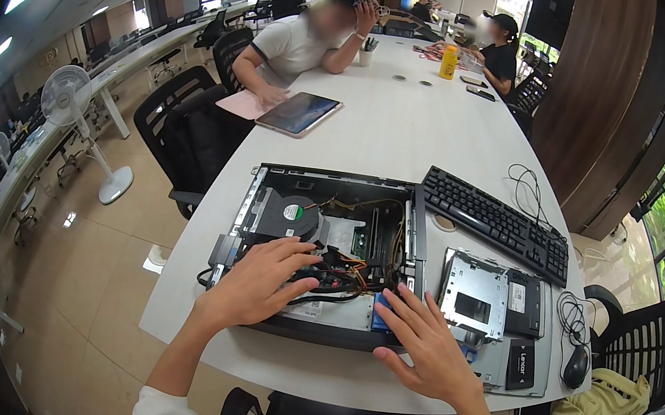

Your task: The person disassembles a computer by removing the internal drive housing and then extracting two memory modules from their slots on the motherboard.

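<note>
An opened desktop computer case (pixel 316 330) lies flat on the white table in front of me. Inside it are a black blower fan (pixel 285 215), a green circuit board, and bundled black, orange and yellow cables (pixel 351 270). My left hand (pixel 257 280) is over the near left part of the case, fingers spread and holding nothing. At the near right corner, my right hand (pixel 429 345) has its fingers apart beside a blue part (pixel 380 313). Whether the fingertips touch the case or hover just above it, I cannot tell.
Right of the case lie a black keyboard (pixel 499 221), a metal drive bracket (pixel 472 293), a black optical drive (pixel 523 304), a small black box (pixel 521 365) and a mouse (pixel 576 367). Farther off are a tablet (pixel 301 113), a yellow bottle (pixel 449 63) and several seated people.
</note>
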The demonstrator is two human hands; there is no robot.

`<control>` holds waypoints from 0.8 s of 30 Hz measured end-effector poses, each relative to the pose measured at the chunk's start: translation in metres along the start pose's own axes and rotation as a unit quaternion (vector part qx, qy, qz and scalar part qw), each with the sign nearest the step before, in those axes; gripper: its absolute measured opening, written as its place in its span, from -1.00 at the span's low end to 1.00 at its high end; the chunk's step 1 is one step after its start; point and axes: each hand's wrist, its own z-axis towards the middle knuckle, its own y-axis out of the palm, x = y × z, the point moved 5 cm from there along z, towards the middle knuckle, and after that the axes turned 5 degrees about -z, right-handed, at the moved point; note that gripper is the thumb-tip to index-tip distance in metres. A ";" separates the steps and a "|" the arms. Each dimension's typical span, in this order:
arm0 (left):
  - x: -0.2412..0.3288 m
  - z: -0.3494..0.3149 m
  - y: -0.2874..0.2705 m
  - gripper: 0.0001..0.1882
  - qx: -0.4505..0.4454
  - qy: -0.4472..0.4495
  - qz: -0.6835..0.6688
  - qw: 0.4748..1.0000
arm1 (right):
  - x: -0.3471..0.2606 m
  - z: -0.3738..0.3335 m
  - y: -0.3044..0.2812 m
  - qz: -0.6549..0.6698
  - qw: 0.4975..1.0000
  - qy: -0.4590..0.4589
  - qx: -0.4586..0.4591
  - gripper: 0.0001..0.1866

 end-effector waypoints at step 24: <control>-0.077 -0.065 -0.062 -0.75 0.446 -0.196 -0.449 0.749 | -0.002 -0.005 0.017 0.089 0.986 0.054 0.127 -0.47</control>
